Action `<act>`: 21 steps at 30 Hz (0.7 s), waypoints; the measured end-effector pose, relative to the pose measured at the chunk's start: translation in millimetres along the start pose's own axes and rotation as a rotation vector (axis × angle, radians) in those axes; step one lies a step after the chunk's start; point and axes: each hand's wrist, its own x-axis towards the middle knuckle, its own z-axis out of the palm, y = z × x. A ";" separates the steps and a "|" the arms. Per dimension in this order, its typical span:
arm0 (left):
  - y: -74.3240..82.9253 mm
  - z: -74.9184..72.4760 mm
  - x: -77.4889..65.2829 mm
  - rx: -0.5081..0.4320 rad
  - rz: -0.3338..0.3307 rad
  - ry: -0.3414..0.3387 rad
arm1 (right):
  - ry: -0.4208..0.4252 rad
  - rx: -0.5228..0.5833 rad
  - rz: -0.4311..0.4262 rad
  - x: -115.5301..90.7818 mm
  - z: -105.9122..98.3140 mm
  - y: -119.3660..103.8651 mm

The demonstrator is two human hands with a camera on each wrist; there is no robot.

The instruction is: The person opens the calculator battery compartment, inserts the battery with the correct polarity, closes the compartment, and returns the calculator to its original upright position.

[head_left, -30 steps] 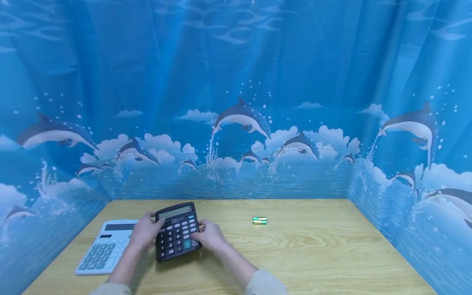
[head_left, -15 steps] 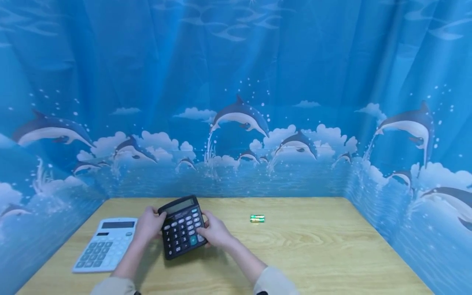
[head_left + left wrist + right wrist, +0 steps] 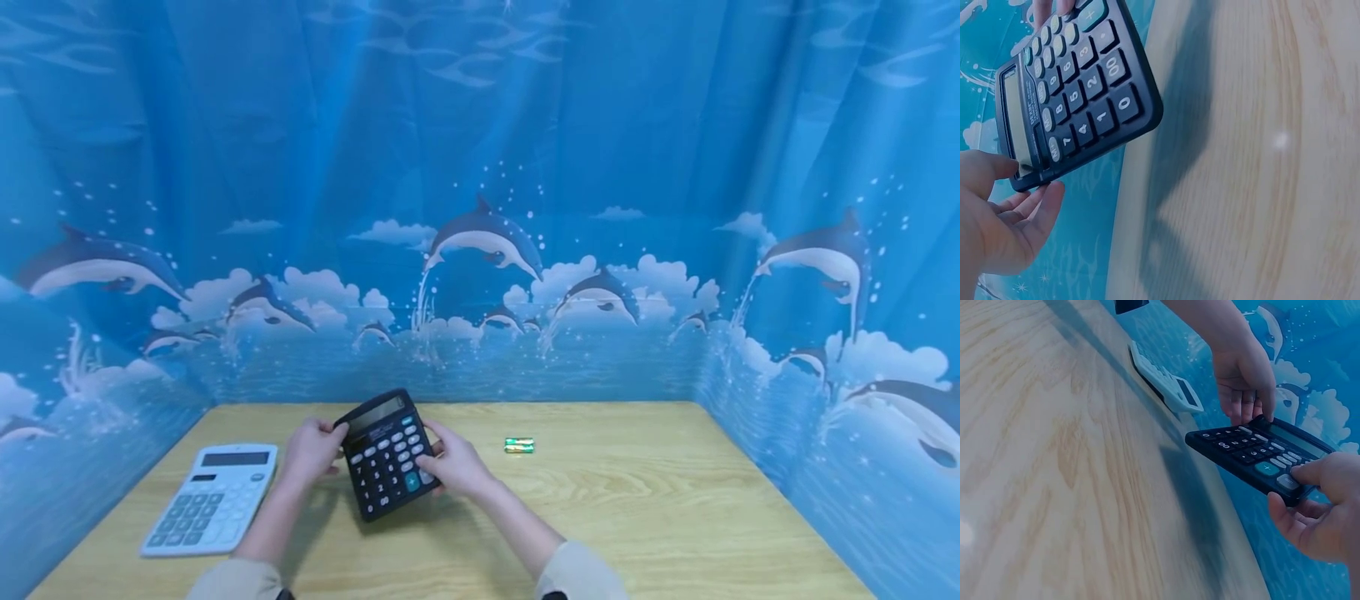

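"Head view: who holds the black calculator (image 3: 390,456)?"
"Left hand (image 3: 311,451) pinches a top corner, right hand (image 3: 459,461) the side, maybe so it won't tip above the desk (image 3: 615,508)."
"What else?"
"White calculator (image 3: 212,500) by the left edge, batteries (image 3: 519,448) near the far edge."

Both grips (image 3: 307,452) (image 3: 461,463) hold a black calculator (image 3: 390,458), apparently aloft.
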 end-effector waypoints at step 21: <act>10.5 23.0 -0.5 -0.027 0.083 -0.081 | 0.053 -0.029 0.103 -13.9 -44.0 7.1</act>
